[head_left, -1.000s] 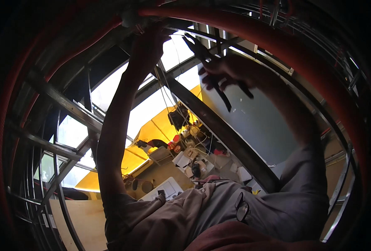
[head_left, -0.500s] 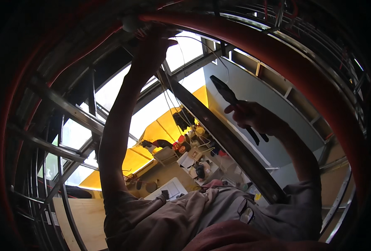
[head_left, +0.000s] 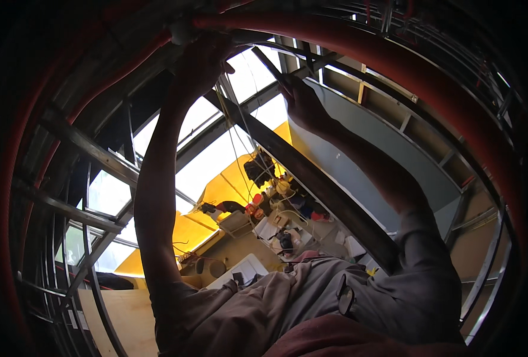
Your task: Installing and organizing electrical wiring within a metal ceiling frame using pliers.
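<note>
My right hand (head_left: 304, 102) is closed around a pair of dark pliers (head_left: 266, 62), jaws pointing up and left toward the overhead wiring. My left hand (head_left: 207, 56) reaches high beside a greyish round fitting (head_left: 182, 32), where thick red conduit (head_left: 264, 24) meets it. Its thumb sticks out to the right, while its other fingers are lost in shadow, so I cannot tell what they grip. Thin pale cables (head_left: 231, 128) hang down just below that hand. A light cable also curves from beside my left hand toward the pliers.
A dark metal beam (head_left: 311, 178) slants down toward my right side. Metal framing (head_left: 91, 149) stands at the left, and a grey wall panel (head_left: 365, 149) at the right. Far below lie a yellow sheet (head_left: 228, 184), a white board (head_left: 249, 268) and cluttered tools.
My right hand has moved up and left with the pliers, closer to my left hand. The left hand stays by the fitting, its thumb now lower.
</note>
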{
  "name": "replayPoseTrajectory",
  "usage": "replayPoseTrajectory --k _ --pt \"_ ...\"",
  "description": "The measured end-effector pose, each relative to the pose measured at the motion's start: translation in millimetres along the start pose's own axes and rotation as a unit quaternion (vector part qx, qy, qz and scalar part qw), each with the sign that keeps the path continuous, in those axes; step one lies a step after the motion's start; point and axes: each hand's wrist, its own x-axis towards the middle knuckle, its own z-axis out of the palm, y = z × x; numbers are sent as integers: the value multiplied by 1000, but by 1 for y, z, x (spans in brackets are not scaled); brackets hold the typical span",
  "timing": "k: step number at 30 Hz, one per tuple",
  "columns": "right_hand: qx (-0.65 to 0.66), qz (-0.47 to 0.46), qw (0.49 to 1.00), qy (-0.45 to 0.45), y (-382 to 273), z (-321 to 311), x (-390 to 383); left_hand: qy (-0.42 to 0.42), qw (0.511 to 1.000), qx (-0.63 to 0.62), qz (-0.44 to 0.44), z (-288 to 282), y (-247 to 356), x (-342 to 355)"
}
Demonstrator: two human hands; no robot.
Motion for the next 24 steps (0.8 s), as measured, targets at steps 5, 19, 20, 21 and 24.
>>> replayPoseTrajectory --k 5,19,20,21,24 --pt "-40 -50 996 55 6 13 27 14 989 -124 -77 6 -6 3" --pt "-58 -66 995 49 22 19 53 5 993 -103 -58 5 -6 9" --pt "-70 -76 993 51 22 20 54 5 993 -103 -58 5 -6 9" --pt "-70 -76 993 51 22 21 56 -2 992 -111 -62 4 -7 10" --pt "-40 -43 996 60 25 27 61 -9 991 -116 -66 4 -8 10"
